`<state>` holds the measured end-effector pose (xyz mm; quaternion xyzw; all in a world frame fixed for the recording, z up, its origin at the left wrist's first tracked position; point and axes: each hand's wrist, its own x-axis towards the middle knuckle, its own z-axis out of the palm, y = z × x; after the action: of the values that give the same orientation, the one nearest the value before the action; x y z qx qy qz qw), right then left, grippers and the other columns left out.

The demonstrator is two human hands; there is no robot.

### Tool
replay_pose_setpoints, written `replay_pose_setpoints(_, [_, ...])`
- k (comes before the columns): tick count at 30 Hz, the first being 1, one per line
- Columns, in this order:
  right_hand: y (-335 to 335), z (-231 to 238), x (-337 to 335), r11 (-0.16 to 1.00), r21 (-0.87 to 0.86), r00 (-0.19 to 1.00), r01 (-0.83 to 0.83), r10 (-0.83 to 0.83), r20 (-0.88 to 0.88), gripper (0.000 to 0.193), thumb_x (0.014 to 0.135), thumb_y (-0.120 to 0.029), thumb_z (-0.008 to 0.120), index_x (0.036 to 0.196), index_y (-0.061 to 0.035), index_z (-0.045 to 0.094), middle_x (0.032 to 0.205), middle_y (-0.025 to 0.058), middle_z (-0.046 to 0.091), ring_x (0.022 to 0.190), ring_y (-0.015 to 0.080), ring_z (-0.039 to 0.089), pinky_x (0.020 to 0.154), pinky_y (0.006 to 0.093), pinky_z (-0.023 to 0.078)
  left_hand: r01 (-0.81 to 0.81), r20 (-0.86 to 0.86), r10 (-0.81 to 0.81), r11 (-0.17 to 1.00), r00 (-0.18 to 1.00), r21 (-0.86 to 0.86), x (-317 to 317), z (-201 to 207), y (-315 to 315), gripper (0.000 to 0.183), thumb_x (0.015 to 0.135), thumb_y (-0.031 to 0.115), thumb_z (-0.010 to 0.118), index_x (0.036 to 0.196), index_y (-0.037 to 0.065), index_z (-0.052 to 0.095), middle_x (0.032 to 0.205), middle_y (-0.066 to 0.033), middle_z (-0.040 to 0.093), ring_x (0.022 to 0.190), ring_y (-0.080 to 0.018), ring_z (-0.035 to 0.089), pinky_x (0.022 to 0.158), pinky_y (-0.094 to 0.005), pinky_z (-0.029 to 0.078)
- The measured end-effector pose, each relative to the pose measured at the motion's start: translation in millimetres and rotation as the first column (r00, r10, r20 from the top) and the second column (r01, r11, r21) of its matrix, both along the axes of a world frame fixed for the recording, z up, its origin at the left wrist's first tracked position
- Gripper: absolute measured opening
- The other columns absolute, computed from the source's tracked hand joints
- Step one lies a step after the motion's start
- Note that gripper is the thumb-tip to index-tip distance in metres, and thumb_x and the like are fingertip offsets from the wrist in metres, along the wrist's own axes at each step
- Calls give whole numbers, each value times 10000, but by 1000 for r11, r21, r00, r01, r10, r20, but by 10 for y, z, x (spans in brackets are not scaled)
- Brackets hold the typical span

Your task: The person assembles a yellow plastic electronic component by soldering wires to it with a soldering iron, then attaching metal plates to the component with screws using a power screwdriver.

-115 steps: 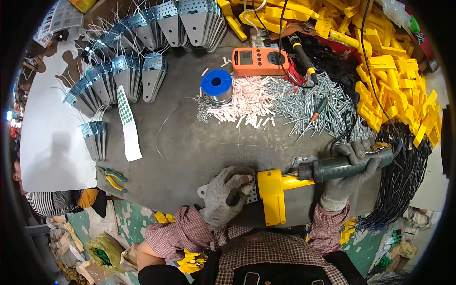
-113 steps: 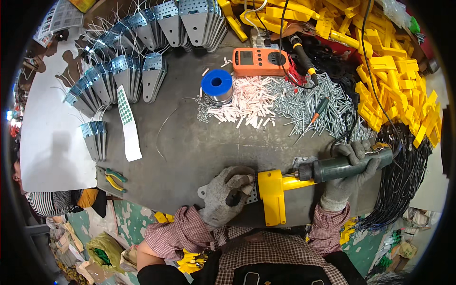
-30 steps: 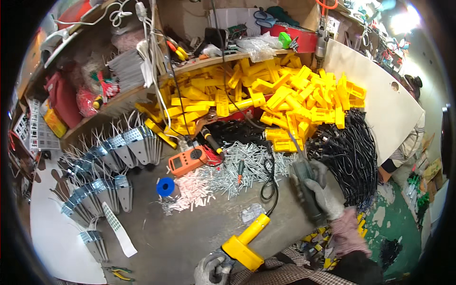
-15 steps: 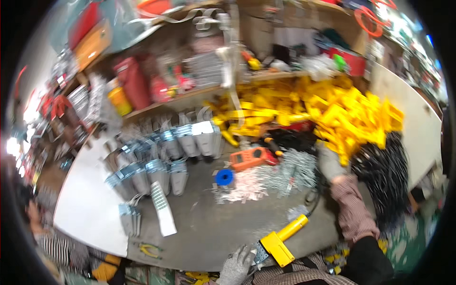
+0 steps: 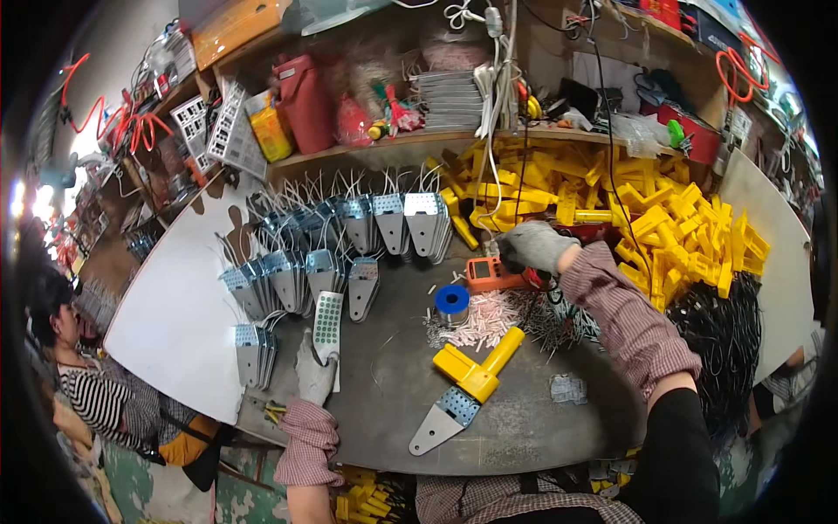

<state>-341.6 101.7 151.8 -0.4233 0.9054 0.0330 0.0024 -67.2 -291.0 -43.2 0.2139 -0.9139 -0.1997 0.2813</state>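
Observation:
My left hand (image 5: 314, 374), in a grey glove, is at the lower part of a white sheet of green dot stickers (image 5: 328, 319). Its thumb and forefinger are apart, with the paper showing between them. My gloved right hand (image 5: 539, 246) is closed over the top of an orange meter (image 5: 489, 274); what its curled fingers hold is hidden. On the table between my arms lies a yellow-handled piece (image 5: 476, 374) with a perforated bluish metal bracket (image 5: 458, 407) and a tapered grey plate (image 5: 434, 430). Neither hand touches it.
Rows of grey plates with wires (image 5: 353, 223) stand at the back left. A blue spool (image 5: 452, 301) and pale pink small tubes (image 5: 478, 320) lie mid-table. Yellow handles (image 5: 672, 223) and black cables (image 5: 720, 336) fill the right. A person (image 5: 100, 393) sits at left.
My left hand has moved from the yellow-handled piece up to the sticker sheet. My right hand has gone left from the yellow heap to the meter. The piece lies turned on the table, and the view has shifted.

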Motion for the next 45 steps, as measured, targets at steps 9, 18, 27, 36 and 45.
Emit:
replay_pose_setpoints(9, [240, -171, -160, 987, 69, 990, 143, -143, 3, 300, 863, -251, 613, 1069, -50, 700, 1004, 173, 708, 953, 349, 679, 810, 449, 539, -67, 1, 68, 994, 998, -91, -137, 288, 387, 801, 774, 66, 714, 1468, 7, 320, 1282, -241, 534, 1105, -361, 551, 947, -439, 452])
replay_pose_setpoints(18, [239, -397, -329, 997, -10, 992, 73, -74, -99, 217, 871, -176, 567, 1013, -58, 681, 917, 156, 715, 909, 342, 691, 769, 455, 545, 467, -456, -216, 686, 863, 558, -285, 516, 548, 617, 837, -73, 630, 1406, -57, 391, 1345, -166, 526, 1241, -227, 531, 1000, -319, 461])
replay_pose_setpoints(27, [164, -309, -341, 988, 36, 981, 152, -147, -123, 255, 860, -187, 600, 1061, -50, 678, 965, 175, 715, 894, 349, 700, 772, 437, 556, 504, -432, -278, 620, 858, 602, -352, 822, 1215, 587, 873, -34, 621, 1407, -67, 379, 1391, -168, 479, 1253, -248, 519, 1020, -336, 446])
replay_pose_setpoints(36, [178, -261, -140, 991, 102, 991, 83, -72, -112, 355, 911, -197, 539, 1229, -47, 588, 968, 172, 702, 904, 351, 684, 740, 455, 538, 501, -400, -320, 688, 859, 526, -413, 749, 1360, 560, 898, -13, 594, 1418, -30, 387, 1404, -149, 493, 1115, -203, 607, 920, -307, 496])
replay_pose_setpoints(45, [105, -491, -202, 988, 9, 985, 154, -152, -76, 281, 924, -215, 543, 1118, -13, 568, 850, 209, 677, 815, 361, 683, 682, 464, 533, 491, -370, -325, 633, 870, 599, -511, 758, 1461, 571, 898, 2, 574, 1430, -51, 374, 1413, -156, 485, 1148, -194, 582, 973, -308, 471])
